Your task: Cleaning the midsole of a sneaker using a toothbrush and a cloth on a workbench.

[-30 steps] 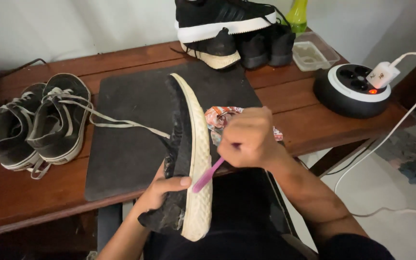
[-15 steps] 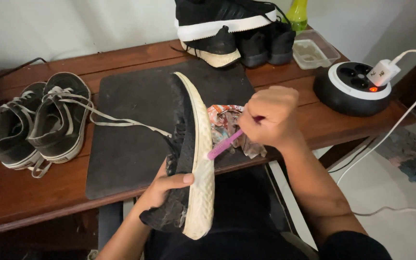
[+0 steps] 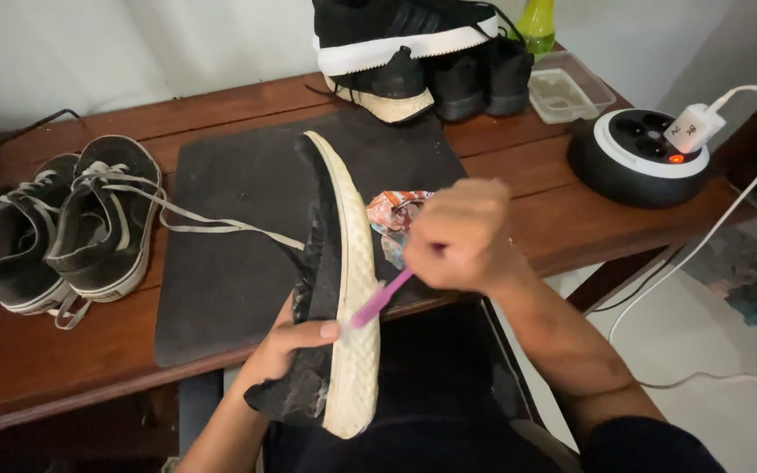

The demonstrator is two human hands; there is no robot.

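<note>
Black knit sneaker with a white textured foam sole point(image 3: 339, 289) sits tipped on its side, sole edge facing right, held over the person's lap at the near edge of the brown wooden desk point(image 3: 519, 175). Long axis runs roughly away from the person: toe end low and near, heel end up over the dark grey rubber mat point(image 3: 238, 228).

Left hand point(image 3: 286, 346) is closed around the shoe's upper from the left, thumb lying on the sole edge. Right hand point(image 3: 462, 235) is fisted around a pink plastic toothbrush point(image 3: 378, 300), whose head touches the sole just beside the left thumb. So the shoe lies left of the right hand, and the brush crosses the long axis at an angle.

Room: open sole length runs both ways from the brush. A crumpled patterned cloth point(image 3: 393, 215) lies just behind the right hand, on the mat. A pair of dark high-top lace-up sneakers point(image 3: 67, 228) sits well apart at far left. Black shoes point(image 3: 422, 52), a clear plastic tray point(image 3: 569, 88) and a round black power hub with a white charger point(image 3: 641, 149) line the far and right side, all well apart.
</note>
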